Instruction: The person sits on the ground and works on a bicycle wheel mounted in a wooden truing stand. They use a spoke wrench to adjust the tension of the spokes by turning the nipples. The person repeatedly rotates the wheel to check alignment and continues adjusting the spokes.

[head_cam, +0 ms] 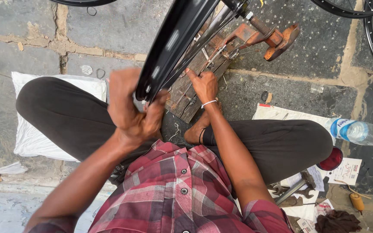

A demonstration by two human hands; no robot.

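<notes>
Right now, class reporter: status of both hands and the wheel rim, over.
Left hand gripping black wheel rim. Right hand at spokes on wooden block. Rusty stand close behind.

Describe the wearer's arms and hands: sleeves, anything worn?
Both forearms are bare. Short sleeves of a red, grey and white plaid shirt with dark snap buttons end near the elbows. The right hand has a thin white band at the wrist. The left hand shows no gloves, rings or watch.
</notes>
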